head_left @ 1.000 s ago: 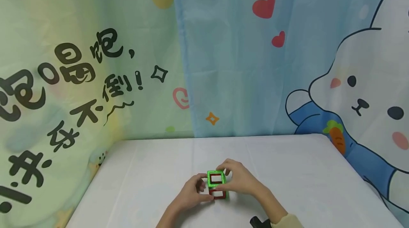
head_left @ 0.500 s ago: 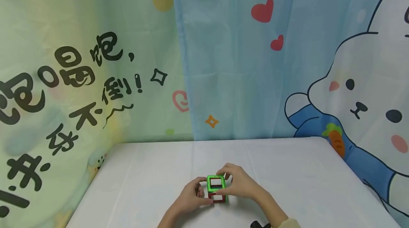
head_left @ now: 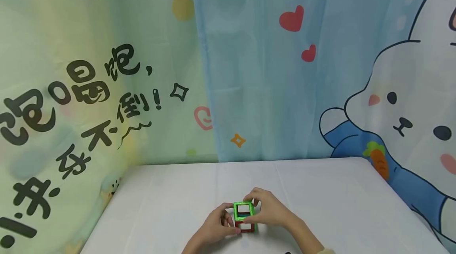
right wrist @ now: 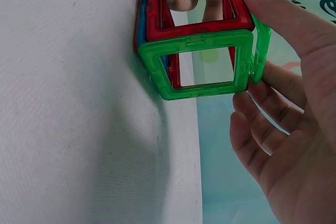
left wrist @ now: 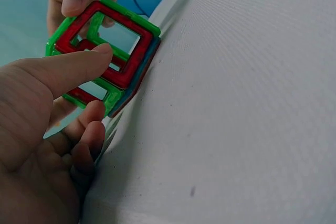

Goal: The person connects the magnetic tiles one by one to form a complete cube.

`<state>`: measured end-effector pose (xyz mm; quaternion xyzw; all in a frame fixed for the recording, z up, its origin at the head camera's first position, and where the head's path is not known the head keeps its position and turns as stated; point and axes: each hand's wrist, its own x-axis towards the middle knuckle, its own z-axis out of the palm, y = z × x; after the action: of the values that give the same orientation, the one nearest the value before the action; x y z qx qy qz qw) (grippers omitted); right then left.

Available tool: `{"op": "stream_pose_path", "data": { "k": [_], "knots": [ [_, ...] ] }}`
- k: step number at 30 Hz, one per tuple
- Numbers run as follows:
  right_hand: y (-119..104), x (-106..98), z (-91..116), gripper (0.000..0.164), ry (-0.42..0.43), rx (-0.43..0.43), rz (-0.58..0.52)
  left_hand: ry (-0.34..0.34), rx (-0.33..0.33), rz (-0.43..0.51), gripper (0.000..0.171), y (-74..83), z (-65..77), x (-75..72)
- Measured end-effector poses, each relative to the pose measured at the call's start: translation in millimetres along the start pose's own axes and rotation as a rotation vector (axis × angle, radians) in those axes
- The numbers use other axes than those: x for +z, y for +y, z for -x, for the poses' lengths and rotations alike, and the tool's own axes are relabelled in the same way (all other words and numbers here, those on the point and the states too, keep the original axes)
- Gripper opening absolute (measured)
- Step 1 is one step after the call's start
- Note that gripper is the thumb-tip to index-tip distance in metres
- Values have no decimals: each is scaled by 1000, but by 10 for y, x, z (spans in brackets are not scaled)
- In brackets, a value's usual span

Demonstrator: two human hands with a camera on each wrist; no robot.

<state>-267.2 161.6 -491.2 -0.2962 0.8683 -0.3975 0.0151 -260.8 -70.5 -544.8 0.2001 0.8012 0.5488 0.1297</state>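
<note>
A small cube of magnetic tiles (head_left: 246, 231) stands on the white table, built from red and green open square frames. A blue tile (left wrist: 137, 72) lies at its base, over a dark red one. My left hand (head_left: 216, 222) holds the cube from the left, its thumb across the red side tile (left wrist: 139, 59) in the left wrist view. From the right and behind, my right hand (head_left: 268, 208) pinches the green top tile (right wrist: 261, 51) between thumb and fingers. In the right wrist view, a green side tile (right wrist: 210, 39) faces the camera.
The white tabletop (head_left: 171, 194) spreads around both hands. Behind it hangs a printed curtain (head_left: 256, 99) with hearts, dark lettering and a cartoon rabbit. A dark object (head_left: 287, 253) barely shows at the bottom edge, near the right forearm.
The whole head view has shifted, so table, hands and cube sit slightly lower in it. Both hands keep nearly the same hold on the cube.
</note>
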Motion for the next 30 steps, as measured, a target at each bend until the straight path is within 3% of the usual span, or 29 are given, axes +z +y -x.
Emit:
{"op": "stream_pose_path", "data": {
  "k": [23, 30],
  "knots": [
    [28, 46, 40, 46, 26, 27, -58, 26, 5, -2, 65, -9, 29, 33],
    [41, 45, 58, 51, 46, -5, -76, 20, 15, 6, 65, -13, 24, 37]
  ]
}}
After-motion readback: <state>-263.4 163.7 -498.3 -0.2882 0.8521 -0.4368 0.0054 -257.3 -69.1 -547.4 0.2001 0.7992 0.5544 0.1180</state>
